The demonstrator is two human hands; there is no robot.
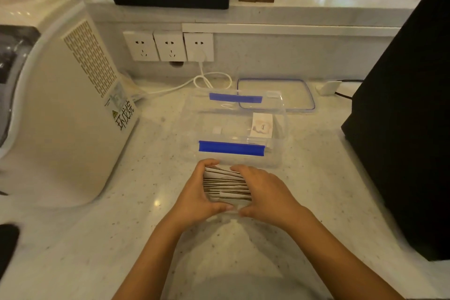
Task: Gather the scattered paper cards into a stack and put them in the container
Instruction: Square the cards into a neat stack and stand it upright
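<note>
A stack of paper cards (227, 186) stands on edge on the counter, squeezed between both hands. My left hand (198, 193) presses its left side, fingers curled over the far edge. My right hand (264, 192) presses its right side, thumb at the near edge. Just beyond the hands sits a clear plastic container (192, 129) with blue clips, open on top. Inside it, at the right, lies one card (262, 126) printed with "love".
The container's clear lid (309, 95) with a blue rim lies behind it on the right. A large white appliance (60, 105) stands at the left, a black box (401, 129) at the right. Wall sockets (169, 46) and a white cable (209, 80) are at the back.
</note>
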